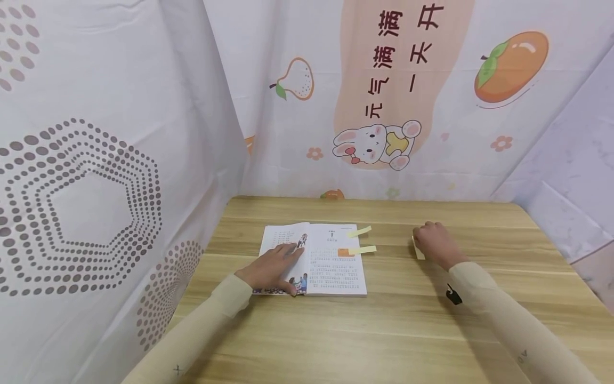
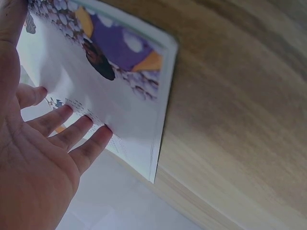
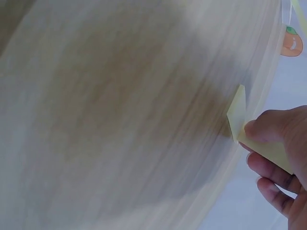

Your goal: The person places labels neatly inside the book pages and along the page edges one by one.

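An open book (image 1: 336,274) lies on the wooden table, with text on its right page and pictures on the left one. My left hand (image 1: 271,269) rests on the left page, fingers spread; in the left wrist view its fingertips (image 2: 106,132) touch the paper. Two yellow sticky strips (image 1: 363,249) stick out past the book's right edge. Off to the right of the book, my right hand (image 1: 437,244) pinches a pale yellow sticky note (image 3: 271,153) between thumb and fingers. Another yellow paper piece (image 3: 237,112) stands tilted against the table, meeting the held one at its corner.
The wooden table (image 1: 312,341) reaches back to a printed curtain (image 1: 288,144). A white curtain with dotted patterns (image 1: 96,213) hangs along the left side. A small black mark (image 1: 453,295) shows beside my right sleeve.
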{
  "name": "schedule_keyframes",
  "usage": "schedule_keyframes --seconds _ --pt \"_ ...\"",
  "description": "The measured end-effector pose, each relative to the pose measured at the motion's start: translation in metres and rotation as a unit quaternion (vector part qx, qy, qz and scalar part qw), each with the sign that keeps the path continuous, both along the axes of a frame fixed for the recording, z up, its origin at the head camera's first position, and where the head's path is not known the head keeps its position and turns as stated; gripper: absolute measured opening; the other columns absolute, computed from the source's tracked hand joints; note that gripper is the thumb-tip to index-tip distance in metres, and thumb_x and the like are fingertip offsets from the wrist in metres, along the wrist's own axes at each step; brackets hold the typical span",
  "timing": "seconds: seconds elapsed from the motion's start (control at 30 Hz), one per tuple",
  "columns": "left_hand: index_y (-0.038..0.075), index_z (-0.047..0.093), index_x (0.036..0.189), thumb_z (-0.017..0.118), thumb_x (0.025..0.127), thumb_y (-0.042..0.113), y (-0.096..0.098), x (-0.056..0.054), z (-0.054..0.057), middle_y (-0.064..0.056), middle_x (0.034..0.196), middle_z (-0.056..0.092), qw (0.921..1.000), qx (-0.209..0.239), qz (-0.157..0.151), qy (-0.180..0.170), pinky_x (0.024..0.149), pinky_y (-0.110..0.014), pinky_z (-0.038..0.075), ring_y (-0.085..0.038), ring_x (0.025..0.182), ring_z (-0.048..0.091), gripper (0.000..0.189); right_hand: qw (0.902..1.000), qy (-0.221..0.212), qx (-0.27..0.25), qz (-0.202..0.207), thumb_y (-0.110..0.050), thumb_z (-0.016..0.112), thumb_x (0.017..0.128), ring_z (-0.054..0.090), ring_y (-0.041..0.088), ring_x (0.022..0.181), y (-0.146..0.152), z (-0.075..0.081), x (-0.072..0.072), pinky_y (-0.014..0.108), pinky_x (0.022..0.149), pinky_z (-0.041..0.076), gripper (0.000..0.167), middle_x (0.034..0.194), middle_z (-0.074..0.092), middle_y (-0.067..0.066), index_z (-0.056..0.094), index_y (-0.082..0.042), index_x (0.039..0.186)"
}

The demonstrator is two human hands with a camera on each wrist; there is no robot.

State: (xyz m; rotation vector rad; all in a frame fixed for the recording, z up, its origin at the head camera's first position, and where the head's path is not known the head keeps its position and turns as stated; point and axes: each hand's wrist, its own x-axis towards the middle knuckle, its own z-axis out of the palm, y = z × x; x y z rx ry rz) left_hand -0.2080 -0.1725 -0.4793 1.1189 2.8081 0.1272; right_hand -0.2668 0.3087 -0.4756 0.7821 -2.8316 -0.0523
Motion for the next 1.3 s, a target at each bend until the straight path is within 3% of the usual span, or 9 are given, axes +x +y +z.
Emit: schedule_keyframes --seconds 0.3,0.57,0.73,1.07,1.3 --pt "0.003 0.027 0.162 0.072 0.075 0.073 0.0012 0.0009 0.0028 -0.021 0.161 0.032 1.0000 -0.006 0.005 -0.003 0.118 -0.050 0.034 -0.037 0.146 0.034 0.120 0.9999 0.013 -0.004 0.002 -0.001 0.068 0.093 0.059 0.029 0.066 0.0000 0.0006 -0.0015 0.050 0.067 0.052 0.019 0.067 0.063 0.006 0.065 -0.005 0.075" --pt "0.003 0.026 0.162 0.070 0.075 0.074 0.0006 -0.0002 -0.0003 -0.021 0.161 0.032 0.9999 -0.011 0.001 0.004 0.118 -0.049 0.034 -0.037 0.147 0.034 0.120 0.9978 0.005 -0.066 0.004 0.002 0.068 0.091 0.055 0.024 0.063 0.0050 -0.0017 -0.0021 0.049 0.067 0.052 0.017 0.066 0.060 0.004 0.065 -0.005 0.076" --pt "0.002 0.027 0.161 0.071 0.076 0.072 0.0000 -0.0003 -0.0005 -0.023 0.160 0.034 0.9999 -0.001 -0.005 0.009 0.117 -0.050 0.035 -0.038 0.146 0.035 0.119 0.9974 0.006 -0.072 0.007 0.002 0.070 0.090 0.054 0.022 0.062 0.0062 -0.0037 -0.0026 0.047 0.064 0.052 0.017 0.067 0.058 0.003 0.065 -0.006 0.075" --pt "0.002 0.027 0.162 0.070 0.076 0.074 -0.0018 -0.0012 -0.0014 -0.023 0.160 0.034 1.0000 0.001 -0.006 0.006 0.116 -0.050 0.036 -0.038 0.146 0.035 0.120 0.9962 -0.035 -0.079 -0.010 0.000 0.067 0.093 0.053 0.022 0.064 0.0052 0.0030 -0.0030 0.044 0.060 0.050 0.015 0.071 0.057 0.004 0.063 -0.005 0.080" --pt "0.003 0.027 0.162 0.069 0.075 0.075 -0.0014 -0.0017 -0.0032 -0.022 0.160 0.034 1.0000 0.003 -0.006 0.007 0.116 -0.050 0.036 -0.038 0.146 0.036 0.120 0.9946 -0.030 -0.099 -0.005 0.001 0.068 0.091 0.056 0.023 0.065 0.0091 0.0003 -0.0053 0.043 0.059 0.052 0.012 0.071 0.059 0.004 0.065 -0.005 0.080"
